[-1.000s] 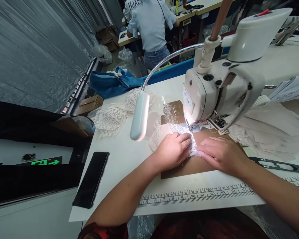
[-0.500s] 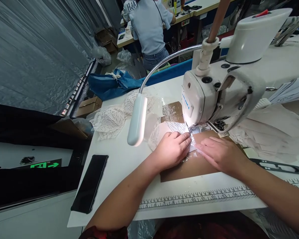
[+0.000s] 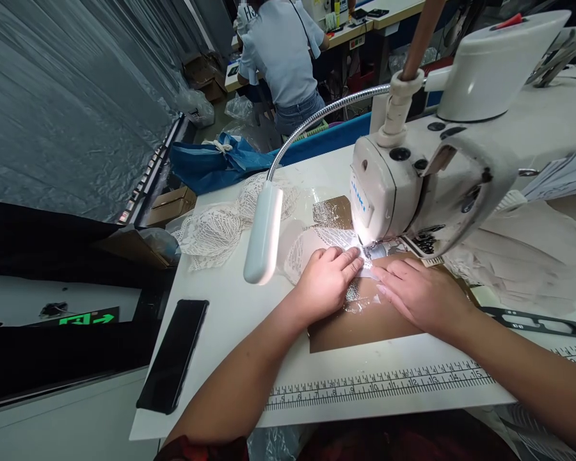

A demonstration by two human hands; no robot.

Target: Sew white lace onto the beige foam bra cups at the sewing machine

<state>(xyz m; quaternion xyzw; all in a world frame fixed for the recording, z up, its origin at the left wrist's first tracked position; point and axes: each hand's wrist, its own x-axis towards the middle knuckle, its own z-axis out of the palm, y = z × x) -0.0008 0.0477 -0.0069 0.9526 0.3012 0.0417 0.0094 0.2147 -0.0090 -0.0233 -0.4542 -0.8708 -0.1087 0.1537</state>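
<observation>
Lace fabric (image 3: 336,237) lies at the sewing machine (image 3: 377,192)'s needle area, apparently being guided. The left hand (image 3: 324,282) presses it, fingers extended; the right hand (image 3: 420,293) meets its edge, any pinch unclear. Further feeding calls for level fabric and clear fingertips.

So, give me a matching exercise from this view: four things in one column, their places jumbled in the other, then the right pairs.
Things:
1. Black rectangular phone
2. White patterned lace fabric
3. Dark flat slotted tool
4. Pale blue-grey lamp head

Places:
A. Partly under the left hand, at the white sewing machine
B. On a silver flexible neck
C. Near the left edge of the white table
D. To the right of the right hand

Pairs: 1-C, 2-A, 3-D, 4-B
</observation>
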